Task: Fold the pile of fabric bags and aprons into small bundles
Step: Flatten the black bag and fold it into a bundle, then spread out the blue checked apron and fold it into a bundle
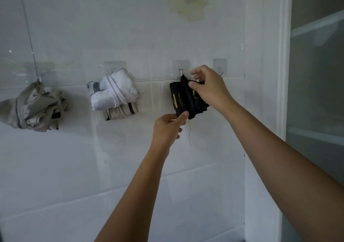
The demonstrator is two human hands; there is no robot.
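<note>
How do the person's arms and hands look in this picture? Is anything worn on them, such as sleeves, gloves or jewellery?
Both are bare. The left hand and right hand wear no gloves, and no ring shows on the visible fingers. Neither wrist carries a watch or bracelet. The left forearm and right forearm show no sleeve up to the picture's edge.

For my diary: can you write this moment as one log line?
black bundle: held at hook | left hand: pinches bottom | right hand: pinches top | hung: white bundle, beige bundle
</note>
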